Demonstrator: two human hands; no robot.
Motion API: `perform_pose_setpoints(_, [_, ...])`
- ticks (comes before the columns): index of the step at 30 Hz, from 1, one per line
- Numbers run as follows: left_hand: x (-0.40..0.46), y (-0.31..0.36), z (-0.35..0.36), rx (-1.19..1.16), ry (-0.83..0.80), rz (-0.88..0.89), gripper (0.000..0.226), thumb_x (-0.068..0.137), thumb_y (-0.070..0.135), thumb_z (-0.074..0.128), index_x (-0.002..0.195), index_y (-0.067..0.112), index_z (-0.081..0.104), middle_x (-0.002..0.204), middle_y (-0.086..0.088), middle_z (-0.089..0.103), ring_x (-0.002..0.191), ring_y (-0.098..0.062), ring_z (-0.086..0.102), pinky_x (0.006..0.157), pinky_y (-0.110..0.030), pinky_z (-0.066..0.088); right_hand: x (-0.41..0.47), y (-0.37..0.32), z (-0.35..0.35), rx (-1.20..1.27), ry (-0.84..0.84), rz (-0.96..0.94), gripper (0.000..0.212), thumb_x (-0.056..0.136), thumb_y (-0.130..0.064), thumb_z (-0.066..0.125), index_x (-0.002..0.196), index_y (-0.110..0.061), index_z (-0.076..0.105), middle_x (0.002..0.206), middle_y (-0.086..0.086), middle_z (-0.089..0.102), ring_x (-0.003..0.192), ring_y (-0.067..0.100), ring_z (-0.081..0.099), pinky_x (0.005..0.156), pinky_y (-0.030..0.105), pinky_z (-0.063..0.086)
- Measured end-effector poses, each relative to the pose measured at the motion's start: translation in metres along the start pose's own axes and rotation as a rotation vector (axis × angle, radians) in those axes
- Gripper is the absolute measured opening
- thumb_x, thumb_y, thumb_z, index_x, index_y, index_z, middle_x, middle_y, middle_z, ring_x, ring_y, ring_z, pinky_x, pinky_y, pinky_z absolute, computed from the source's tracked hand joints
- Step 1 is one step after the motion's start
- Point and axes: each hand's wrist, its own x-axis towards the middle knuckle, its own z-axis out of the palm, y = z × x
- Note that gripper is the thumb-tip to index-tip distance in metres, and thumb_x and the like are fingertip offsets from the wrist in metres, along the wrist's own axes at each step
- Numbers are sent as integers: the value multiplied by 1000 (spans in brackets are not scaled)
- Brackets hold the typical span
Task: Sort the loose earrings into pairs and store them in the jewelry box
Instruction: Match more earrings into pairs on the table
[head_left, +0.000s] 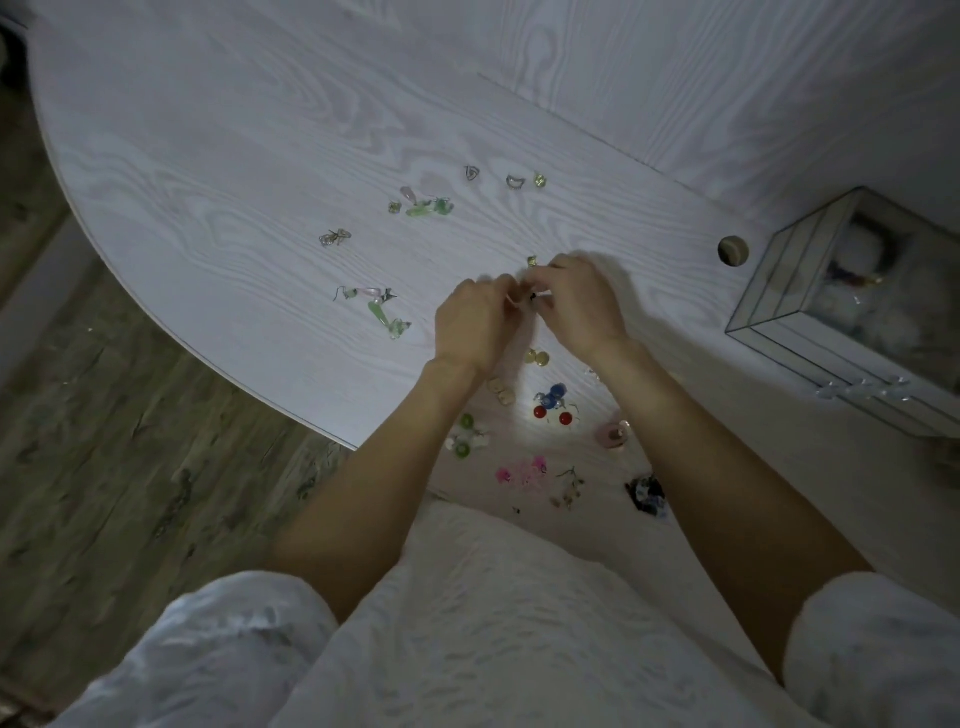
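Note:
My left hand (475, 322) and my right hand (582, 306) meet above the white table (260, 156), fingers curled, pinching a small earring (532, 298) with a dark bead between them. Loose earrings lie scattered: green drops (428, 207), a green and pink cluster (382, 309), silver ones (335, 237), silver hoops (515, 181). Nearer me lie gold discs (537, 357), red balls (553, 414), blue ones (553, 396), green rounds (465, 436) and pink ones (522, 474). The glass jewelry box (810, 312) stands at the right.
A round hole (732, 251) is cut in the table near the box. The table's curved edge runs along the left, with wooden floor (104, 415) below it. A dark blue piece (647, 493) lies beside my right forearm. A wall panel rises behind the table.

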Motion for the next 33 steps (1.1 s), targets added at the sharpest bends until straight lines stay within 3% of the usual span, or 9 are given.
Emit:
perform_pose_setpoints(3, [0,-8,3,-19,12,4,20,92,31,51,98,24,68,93,-5,67,88,-24,58,68,-32,43,-3,5,1,-50,12,-3,16,88,-11,59,102,-13,67,99,7,65,101,25,54,74,32,45])
perform_pose_setpoints(9, [-3,-21,1,-33,57,11,19,88,26,54,102,20,67,94,-4,67,90,-24,58,70,-37,50,-11,11,3,-26,49,38,13,84,-16,65,96,-11,64,97,5,66,99,22,54,71,28,40])
perform_pose_setpoints(13, [-1,-22,-1,19,56,56,16,88,24,55,98,19,67,90,-7,64,86,-25,55,63,-32,44,-13,12,4,-27,60,62,15,84,-20,66,95,-10,64,97,6,66,100,22,54,74,31,44])
perform_pose_setpoints(17, [-2,-24,-1,-115,33,63,15,87,20,58,97,17,68,89,-5,67,83,-21,58,70,-35,49,-12,11,3,-36,52,67,18,85,-19,65,101,-10,64,100,6,65,102,21,53,77,32,46])
perform_pose_setpoints(20, [-4,-21,-4,-338,28,7,13,87,16,60,96,15,70,93,0,71,79,-9,58,71,-15,44,-13,11,1,-34,47,60,23,86,-12,62,109,-10,62,104,7,65,105,22,52,80,32,46])
perform_pose_setpoints(21, [-4,-21,-4,-346,19,7,14,87,16,61,97,15,70,93,1,71,78,-8,57,71,-14,43,-14,12,1,-31,50,57,24,86,-9,61,111,-10,61,105,7,65,107,22,52,81,32,46])
perform_pose_setpoints(25, [-1,-26,-2,-180,1,66,15,86,19,60,97,19,69,92,-3,68,83,-18,60,71,-28,44,-17,12,1,-20,57,47,26,86,-5,59,111,-9,62,106,9,64,108,24,52,84,36,49])
perform_pose_setpoints(33, [-3,-36,-11,-168,71,160,17,86,18,62,102,14,66,89,-6,66,83,-22,56,70,-25,38,-13,-2,6,-23,145,-108,21,83,-8,62,104,-7,66,104,10,64,104,30,51,86,36,47])
